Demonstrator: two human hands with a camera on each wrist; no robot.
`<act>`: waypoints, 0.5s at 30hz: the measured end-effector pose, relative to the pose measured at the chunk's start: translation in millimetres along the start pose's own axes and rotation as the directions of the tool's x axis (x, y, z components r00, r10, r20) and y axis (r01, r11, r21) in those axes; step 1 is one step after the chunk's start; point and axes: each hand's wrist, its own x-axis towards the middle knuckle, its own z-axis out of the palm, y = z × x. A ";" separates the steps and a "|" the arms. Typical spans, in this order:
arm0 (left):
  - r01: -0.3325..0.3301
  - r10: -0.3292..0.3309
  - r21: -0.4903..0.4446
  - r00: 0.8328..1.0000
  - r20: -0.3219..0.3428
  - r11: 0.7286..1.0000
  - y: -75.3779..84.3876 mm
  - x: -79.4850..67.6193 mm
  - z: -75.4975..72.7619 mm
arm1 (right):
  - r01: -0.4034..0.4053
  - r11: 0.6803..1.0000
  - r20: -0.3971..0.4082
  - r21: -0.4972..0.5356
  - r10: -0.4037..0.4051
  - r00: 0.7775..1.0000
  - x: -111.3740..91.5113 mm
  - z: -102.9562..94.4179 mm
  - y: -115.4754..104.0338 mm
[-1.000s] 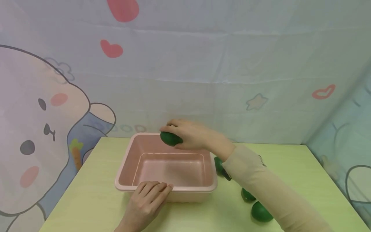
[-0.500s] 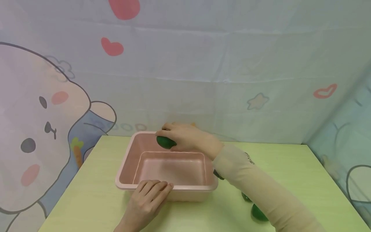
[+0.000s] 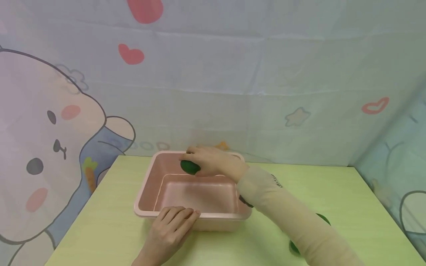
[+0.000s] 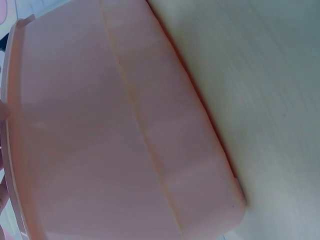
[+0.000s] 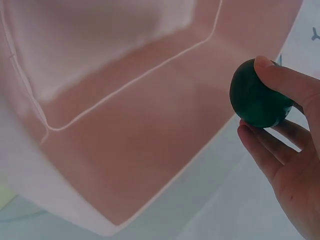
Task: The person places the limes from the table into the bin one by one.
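Right hand (image 3: 210, 161): my fingers are closed about a green rounded piece; in the right wrist view the thumb lies on its upper side, the other fingers beneath and behind it.
Green rounded piece (image 3: 190, 167): in my right fingers, at their tips. Head view puts it over the far part of the basin; height above the bottom, cannot tell.
Left hand (image 3: 168, 231): back of the hand uppermost, fingers bent over the near rim and holding it; fingertips on the inner side. Thumb position, cannot tell.
Pink basin (image 3: 221, 224): upright, its opening below and nearer me than the right fingers; its near wall directly under the left fingertips. A pale line runs round the inner walls.
Dark piece (image 3: 245, 201): to the right of and nearer me than the right fingers, just beside the basin, partly hidden by my sleeve.
Two green pieces (image 3: 323, 218) (image 3: 294, 248): well to the right of the left fingers, each partly covered by my forearm.
Pale sleeve (image 3: 293, 210): on my right arm, running nearward and right from those fingers; dark marking near the cuff.
Tabletop (image 3: 100, 207): yellow-green, below both sets of fingers, carrying the basin.
Backdrop (image 3: 213, 66): pale printed cloth beyond my right fingers; hearts and a bear figure.
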 end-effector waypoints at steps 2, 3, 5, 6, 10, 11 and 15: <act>0.005 -0.005 0.000 1.000 0.005 1.000 0.0 -1.0 0.6 | 0.002 1.000 -0.002 -0.010 -0.002 1.000 1.1 3.9 1.7; 0.007 -0.007 0.000 1.000 0.009 1.000 0.0 -1.3 0.9 | 0.003 1.000 -0.005 -0.013 -0.003 1.000 1.2 5.9 2.5; 0.009 -0.009 0.001 1.000 0.012 1.000 -0.1 -1.7 1.1 | 0.005 1.000 -0.013 -0.029 -0.006 1.000 1.6 9.7 3.8; 0.010 -0.010 -0.001 1.000 0.011 1.000 -0.1 -1.7 1.1 | 0.011 0.999 -0.022 -0.038 -0.012 1.000 1.8 11.6 4.3; 0.009 -0.009 -0.007 1.000 0.003 1.000 -0.3 -0.8 0.1 | 0.008 1.000 -0.017 -0.017 -0.008 1.000 3.4 16.6 3.8; 0.009 -0.009 -0.009 1.000 0.000 1.000 -0.3 -0.4 -0.3 | 0.010 1.000 -0.014 -0.006 -0.010 1.000 4.4 17.4 3.1; 0.003 -0.003 -0.012 1.000 -0.010 1.000 -0.1 1.5 -1.3 | 0.003 0.999 0.021 0.032 -0.003 1.000 7.6 19.3 -0.9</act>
